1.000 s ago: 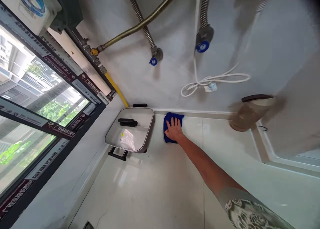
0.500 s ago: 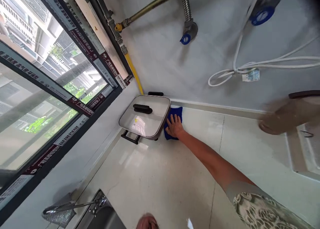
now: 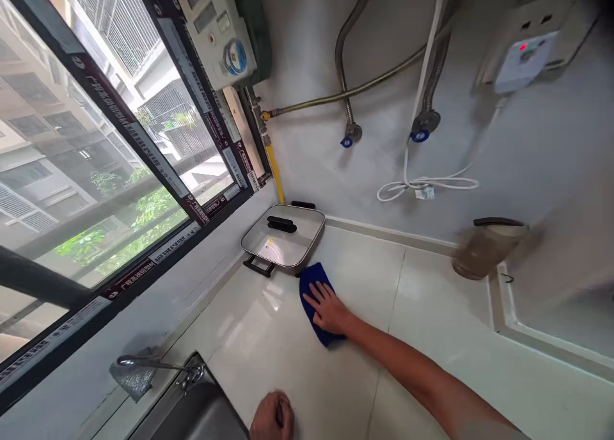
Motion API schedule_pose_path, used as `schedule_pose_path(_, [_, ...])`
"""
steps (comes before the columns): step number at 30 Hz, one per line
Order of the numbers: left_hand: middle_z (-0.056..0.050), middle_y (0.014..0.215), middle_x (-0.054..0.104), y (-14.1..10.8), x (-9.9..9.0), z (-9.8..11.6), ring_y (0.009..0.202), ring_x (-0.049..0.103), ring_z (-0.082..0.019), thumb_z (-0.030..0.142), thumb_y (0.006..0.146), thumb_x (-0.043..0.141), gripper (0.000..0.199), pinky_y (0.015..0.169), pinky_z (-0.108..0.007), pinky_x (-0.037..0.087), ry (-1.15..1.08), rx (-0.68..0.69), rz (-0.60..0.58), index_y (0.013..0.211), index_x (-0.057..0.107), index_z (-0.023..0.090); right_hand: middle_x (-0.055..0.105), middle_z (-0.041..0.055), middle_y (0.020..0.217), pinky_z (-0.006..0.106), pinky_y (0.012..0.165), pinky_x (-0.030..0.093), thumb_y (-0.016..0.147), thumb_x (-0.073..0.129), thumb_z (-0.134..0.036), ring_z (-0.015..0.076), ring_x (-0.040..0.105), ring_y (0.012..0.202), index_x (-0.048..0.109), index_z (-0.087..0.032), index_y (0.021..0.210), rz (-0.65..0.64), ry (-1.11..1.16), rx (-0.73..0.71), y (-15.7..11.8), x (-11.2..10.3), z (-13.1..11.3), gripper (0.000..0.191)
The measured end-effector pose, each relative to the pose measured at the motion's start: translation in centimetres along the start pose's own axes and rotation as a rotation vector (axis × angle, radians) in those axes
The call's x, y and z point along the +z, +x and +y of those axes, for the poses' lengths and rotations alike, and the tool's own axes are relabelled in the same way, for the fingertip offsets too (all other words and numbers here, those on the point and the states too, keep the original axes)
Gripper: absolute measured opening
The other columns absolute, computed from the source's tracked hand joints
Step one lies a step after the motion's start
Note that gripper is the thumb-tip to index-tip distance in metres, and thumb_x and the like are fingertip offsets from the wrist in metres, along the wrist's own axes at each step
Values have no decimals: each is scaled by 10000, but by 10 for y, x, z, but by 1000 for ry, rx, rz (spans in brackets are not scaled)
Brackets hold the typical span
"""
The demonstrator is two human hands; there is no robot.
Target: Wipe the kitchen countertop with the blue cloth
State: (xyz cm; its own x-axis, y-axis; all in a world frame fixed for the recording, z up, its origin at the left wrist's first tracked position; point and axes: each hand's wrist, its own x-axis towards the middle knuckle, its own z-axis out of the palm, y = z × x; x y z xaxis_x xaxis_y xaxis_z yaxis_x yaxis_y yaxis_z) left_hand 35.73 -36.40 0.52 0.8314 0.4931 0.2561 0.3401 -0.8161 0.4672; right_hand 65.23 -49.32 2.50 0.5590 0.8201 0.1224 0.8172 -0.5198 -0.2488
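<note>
My right hand (image 3: 330, 309) lies flat with its fingers spread, pressing a blue cloth (image 3: 314, 279) onto the pale glossy countertop (image 3: 283, 337). Part of the cloth is hidden beneath the palm. Just beyond the cloth, in the corner by the window, stands a rectangular electric pan (image 3: 300, 261) with a glass lid (image 3: 292, 245) and black handles. At the bottom edge my left hand (image 3: 272, 417) is curled into a loose fist, apart from the cloth, and I see nothing in it.
A steel sink (image 3: 206, 411) with a faucet (image 3: 192, 373) is at lower left, a grey cloth (image 3: 137, 376) beside it. A brownish jug (image 3: 484, 254) stands right, near the wall. A bundled white cable (image 3: 432, 183), valves and hoses hang on the back wall.
My right hand has drawn the blue cloth from beside the pan back toward me. My left hand, still curled, shows more at the bottom. The view has shifted, showing more of the wall.
</note>
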Motion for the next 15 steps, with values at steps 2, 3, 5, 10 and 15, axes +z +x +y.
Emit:
schedule_pose_path(2, [-34, 695, 642, -1, 0, 1, 652, 606, -173, 333, 923, 350, 305, 673, -288, 474, 5, -6, 23, 788, 611, 252, 121, 94, 1628, 542, 1213, 115, 794, 497, -288, 324, 102, 1496, 272, -256, 1505, -10, 41, -34, -25, 3, -21, 747])
schedule_pose_path(3, [-32, 693, 643, -1, -1, 1, 652, 604, -174, 328, 920, 359, 296, 681, -291, 471, 9, -8, 33, 788, 612, 252, 97, 85, 1631, 546, 1214, 121, 764, 504, -253, 319, 90, 1498, 273, -270, 1503, -18, 63, -55, -38, 5, -31, 774])
schedule_pose_path(5, [-27, 683, 640, -2, -1, 1, 651, 604, -173, 317, 916, 374, 282, 688, -292, 465, 16, -9, 45, 779, 611, 253, 60, 66, 1634, 563, 1212, 133, 711, 504, -204, 309, 66, 1502, 264, -295, 1503, -37, 107, -127, -66, 8, -44, 832])
schedule_pose_path(10, [-10, 683, 640, -2, -4, 0, 658, 612, -157, 254, 886, 414, 221, 671, -278, 446, 0, -9, 8, 761, 597, 246, 75, 84, 1629, 599, 1205, 169, 643, 525, -209, 316, 67, 1499, 261, -264, 1506, -149, 151, -318, -120, 20, -57, 904])
schedule_pose_path(15, [-9, 683, 643, -2, -10, 4, 649, 606, -147, 197, 856, 442, 188, 650, -272, 442, 3, 5, -17, 744, 588, 235, 193, 193, 1584, 558, 1207, 225, 864, 398, -310, 331, 167, 1481, 240, -88, 1504, -46, 1, 29, -105, 48, -89, 696])
